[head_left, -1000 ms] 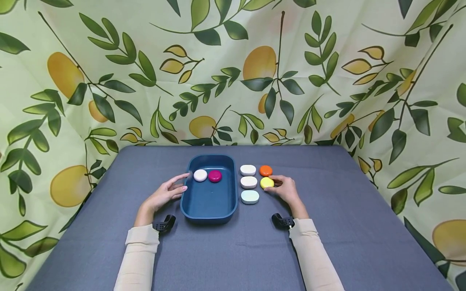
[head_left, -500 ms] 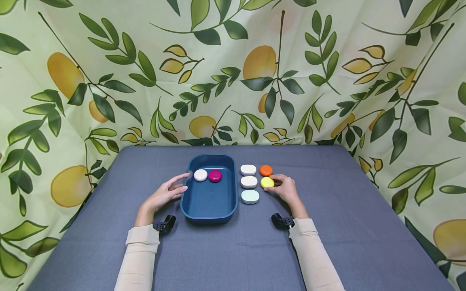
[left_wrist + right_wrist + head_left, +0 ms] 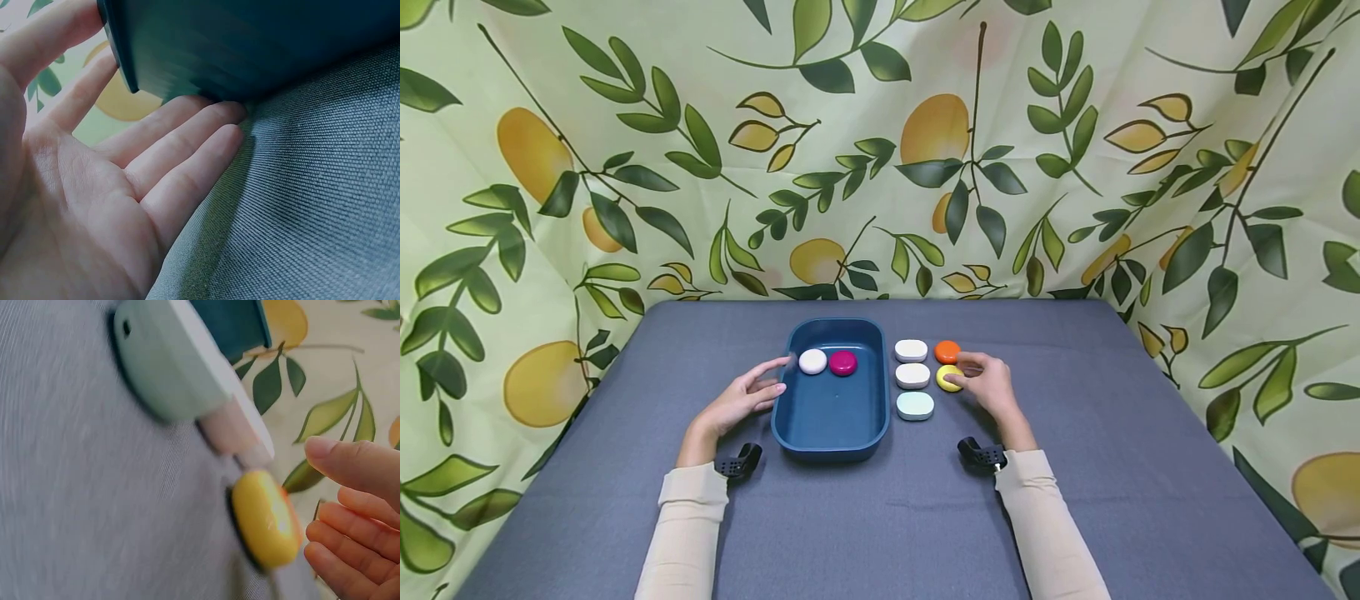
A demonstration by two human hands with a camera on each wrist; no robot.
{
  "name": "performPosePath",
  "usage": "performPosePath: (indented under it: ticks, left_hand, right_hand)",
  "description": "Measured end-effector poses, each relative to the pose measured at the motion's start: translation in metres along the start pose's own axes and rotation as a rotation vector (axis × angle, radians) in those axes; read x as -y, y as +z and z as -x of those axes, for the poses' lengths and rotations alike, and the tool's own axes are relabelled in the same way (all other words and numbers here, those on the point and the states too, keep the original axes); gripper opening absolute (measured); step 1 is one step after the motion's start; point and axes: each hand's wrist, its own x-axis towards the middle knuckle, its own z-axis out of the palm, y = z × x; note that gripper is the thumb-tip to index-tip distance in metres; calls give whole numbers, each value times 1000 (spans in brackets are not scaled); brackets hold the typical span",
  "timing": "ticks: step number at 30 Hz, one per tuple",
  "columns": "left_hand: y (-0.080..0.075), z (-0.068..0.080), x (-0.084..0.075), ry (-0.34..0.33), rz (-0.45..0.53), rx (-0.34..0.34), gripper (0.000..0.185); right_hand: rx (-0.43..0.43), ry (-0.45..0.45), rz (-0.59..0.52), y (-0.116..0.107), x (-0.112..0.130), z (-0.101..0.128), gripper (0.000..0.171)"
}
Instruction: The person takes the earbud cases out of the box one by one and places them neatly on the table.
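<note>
Yellow round case point(image 3: 948, 377) on the grey bench point(image 3: 1075, 500), directly in front of the orange round case point(image 3: 947, 352) and just right of the middle white case point(image 3: 913, 376). Right hand point(image 3: 987, 385) spread over it from the right side, fingers loosely extended and apart, thumb tip near the front edge of the yellow case, index finger reaching over toward the orange one; in the right wrist view the yellow round case point(image 3: 265, 520) sits just clear of the fingertips point(image 3: 328, 453), so touching or not cannot be told for certain, and nothing is gripped. Left of it, a column of three rounded-rectangle cases: a white case at the back point(image 3: 911, 350), the middle white one, and a pale mint case point(image 3: 914, 406) nearest the person. Further left, a dark blue tray point(image 3: 835, 433) holding a white round case point(image 3: 812, 361) and a magenta round case point(image 3: 842, 362) side by side near its far end. Left hand point(image 3: 745, 400) flat against the tray's left outer wall, fingers straight and relaxed, fingertips touching the wall where it meets the bench cloth, as the left wrist view shows with the left hand point(image 3: 94, 187) beside the tray wall point(image 3: 250, 44). Leaf-and-lemon printed cloth point(image 3: 880, 150) hanging behind and to both sides of the bench.
</note>
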Motion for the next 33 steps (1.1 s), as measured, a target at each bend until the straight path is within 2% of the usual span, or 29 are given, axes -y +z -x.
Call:
performPosePath:
  ticks: [7,17,21,33]
  left_hand:
    - [-1,2,0,-16,12,9,64]
    - [-1,1,1,-20,13,23,65]
    - [-1,0,2,-23,10,18,63]
    - [0,-1,2,-20,-5,15,63]
  right_hand:
    - [29,-13,-112,9,31,7,43]
    - [134,-148,-163,27,66,5,39]
    - [190,-163,-189,35,81,0,42]
    - [279,-143,-136,69,117,-16,43]
